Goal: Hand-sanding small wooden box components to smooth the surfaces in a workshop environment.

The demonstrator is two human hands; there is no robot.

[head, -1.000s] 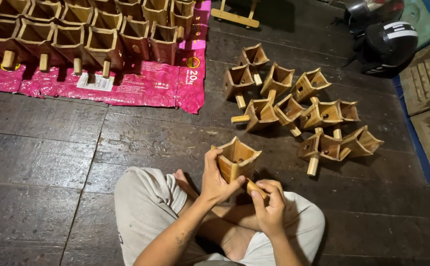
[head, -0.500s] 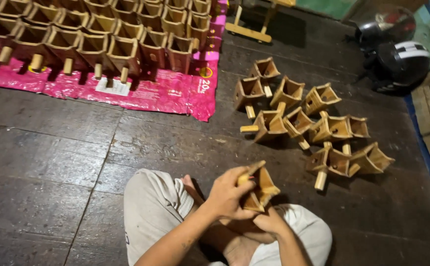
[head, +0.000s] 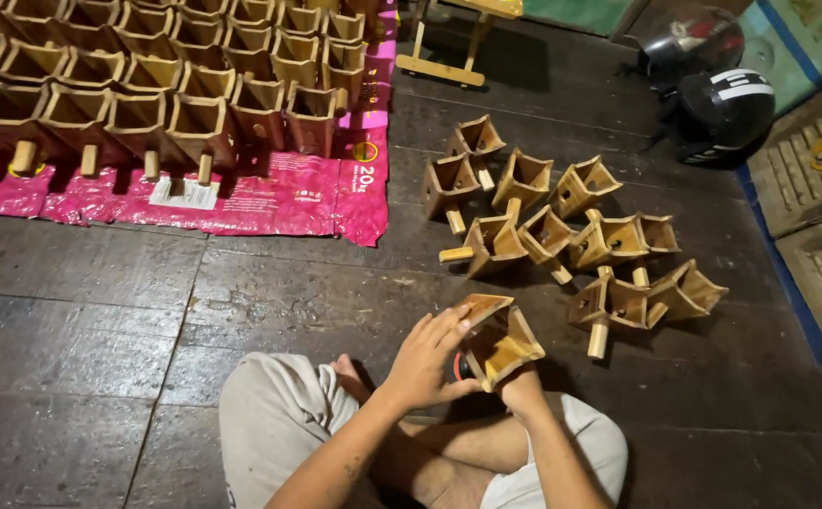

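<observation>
I sit cross-legged on a dark plank floor. Both hands hold one small wooden funnel-shaped box [head: 503, 336] above my lap, its open mouth turned to the right. My left hand [head: 430, 358] grips its left side with fingers spread over the rim. My right hand [head: 522, 385] supports it from underneath and is mostly hidden by the box. A small red and black object [head: 459, 367] shows between the left hand and the box; I cannot tell what it is.
A loose pile of similar wooden boxes with pegs [head: 562, 236] lies on the floor to the front right. Rows of several more boxes [head: 166, 94] stand on a pink plastic sheet [head: 270, 203] at the upper left. Two dark helmets [head: 713, 85] and wooden crates [head: 816, 188] sit at the right.
The box in my hands has been turned and tilted, its mouth now facing right. The view has shifted, so the pile and the sheet sit lower in the frame.
</observation>
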